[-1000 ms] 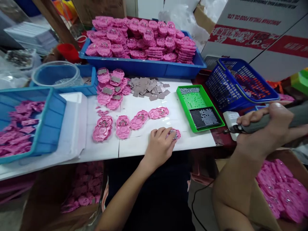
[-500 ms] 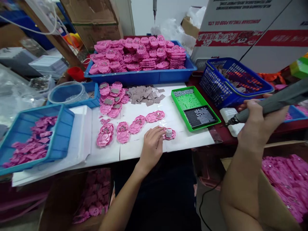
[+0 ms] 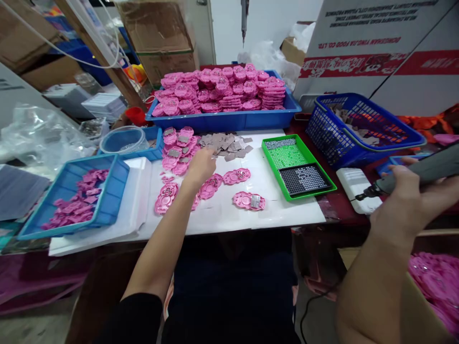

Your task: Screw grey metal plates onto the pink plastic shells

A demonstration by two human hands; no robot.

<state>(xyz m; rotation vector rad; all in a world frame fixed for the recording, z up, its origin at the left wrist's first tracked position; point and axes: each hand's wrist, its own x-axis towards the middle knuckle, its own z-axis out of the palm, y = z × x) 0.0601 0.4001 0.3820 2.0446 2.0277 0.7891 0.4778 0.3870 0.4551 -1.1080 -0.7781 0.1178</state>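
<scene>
My left hand (image 3: 201, 166) is at the near-left edge of a pile of thin grey plates (image 3: 225, 144), next to a cluster of pink plastic casings (image 3: 174, 152). Its fingers point away from me and are mostly hidden behind the back of the hand. On the white work surface lies a single pink casing (image 3: 243, 200) with a silvery plate at its right end. More open pink casings (image 3: 236, 176) lie behind it and to the left, partly covered by my left forearm. At the far right, my right hand (image 3: 405, 200) is wrapped round a grey electric screwdriver (image 3: 426, 167), its bit pointing left.
A green tray (image 3: 267, 155) holds small screws and a black perforated plate. Behind stands a blue tray (image 3: 222, 123) heaped with pink casings. A blue basket (image 3: 326, 138) is at right, a blue bin (image 3: 116, 191) of pink pieces at left. Another screwdriver (image 3: 244, 21) hangs above.
My left hand has left the casing with the silvery plate and moved left and away, to the grey plates. My right hand still holds the electric screwdriver. The view has shifted.
</scene>
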